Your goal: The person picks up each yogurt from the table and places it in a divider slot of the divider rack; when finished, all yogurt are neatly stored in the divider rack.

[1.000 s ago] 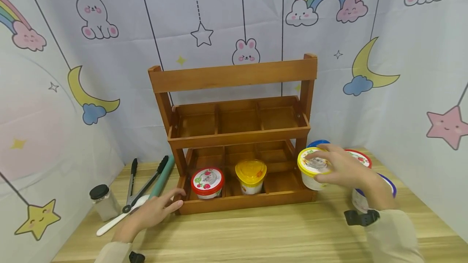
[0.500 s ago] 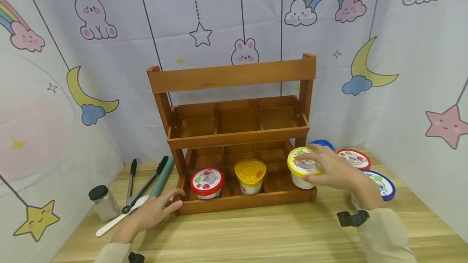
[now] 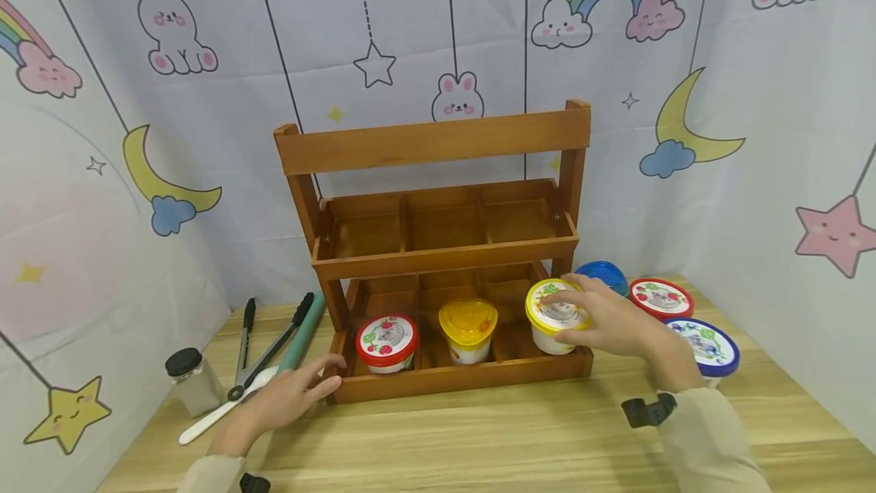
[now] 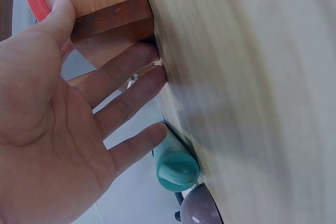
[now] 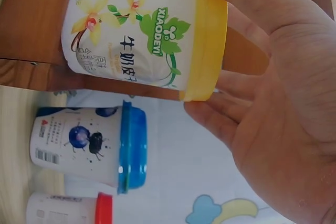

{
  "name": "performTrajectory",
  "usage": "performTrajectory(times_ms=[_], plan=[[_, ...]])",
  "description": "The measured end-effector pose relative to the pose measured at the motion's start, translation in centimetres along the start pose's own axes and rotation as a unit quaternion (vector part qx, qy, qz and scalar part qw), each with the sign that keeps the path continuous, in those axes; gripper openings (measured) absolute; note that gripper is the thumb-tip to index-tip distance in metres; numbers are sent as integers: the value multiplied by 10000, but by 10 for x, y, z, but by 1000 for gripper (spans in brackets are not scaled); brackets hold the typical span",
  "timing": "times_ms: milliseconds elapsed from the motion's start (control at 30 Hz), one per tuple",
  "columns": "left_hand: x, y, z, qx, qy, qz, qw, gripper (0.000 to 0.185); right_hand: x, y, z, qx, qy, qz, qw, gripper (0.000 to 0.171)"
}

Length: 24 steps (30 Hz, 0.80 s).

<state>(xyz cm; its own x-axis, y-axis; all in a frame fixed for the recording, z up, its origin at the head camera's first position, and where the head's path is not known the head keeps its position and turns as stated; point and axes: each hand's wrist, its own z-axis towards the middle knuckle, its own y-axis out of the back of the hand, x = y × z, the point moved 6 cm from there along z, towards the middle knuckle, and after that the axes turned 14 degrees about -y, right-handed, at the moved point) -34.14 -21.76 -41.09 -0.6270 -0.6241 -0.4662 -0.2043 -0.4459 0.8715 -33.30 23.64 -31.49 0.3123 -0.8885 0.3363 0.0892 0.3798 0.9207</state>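
Observation:
My right hand [image 3: 612, 318] grips a white paper tub [image 5: 131, 30] by its yellow lid, thumb and fingers spread around the rim. This tub hangs slightly tilted over the lower right front compartment of a two-tier wooden rack [image 3: 445, 253]. In that same lower tier, a red-lidded tub [image 3: 386, 341] sits on the left and a tub with a domed yellow lid [image 3: 468, 326] in the middle. My left hand [image 3: 294, 394] rests at the rack's lower left front corner; in the left wrist view its thumb touches the corner and the other fingers extend loosely alongside.
Right of the rack stand tubs with a blue lid [image 3: 602, 276], a red lid [image 3: 660, 297] and a dark blue lid [image 3: 701, 345]. On the left lie tongs [image 3: 270, 356], a white spoon [image 3: 212, 423] and a teal cylinder [image 3: 301, 333], beside a black-capped jar [image 3: 195, 383].
My right hand has carried the yellow-lidded tub leftward, from beside the rack to over the lower right compartment. The dark blue lid has come into fuller view. My left hand stays put.

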Motion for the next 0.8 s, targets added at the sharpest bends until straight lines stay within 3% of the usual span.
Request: performTrajectory(times_ms=[800], plan=[[1, 0, 0, 23, 23, -49, 10000, 38, 6, -19, 8, 305, -110, -145, 9994, 50]])
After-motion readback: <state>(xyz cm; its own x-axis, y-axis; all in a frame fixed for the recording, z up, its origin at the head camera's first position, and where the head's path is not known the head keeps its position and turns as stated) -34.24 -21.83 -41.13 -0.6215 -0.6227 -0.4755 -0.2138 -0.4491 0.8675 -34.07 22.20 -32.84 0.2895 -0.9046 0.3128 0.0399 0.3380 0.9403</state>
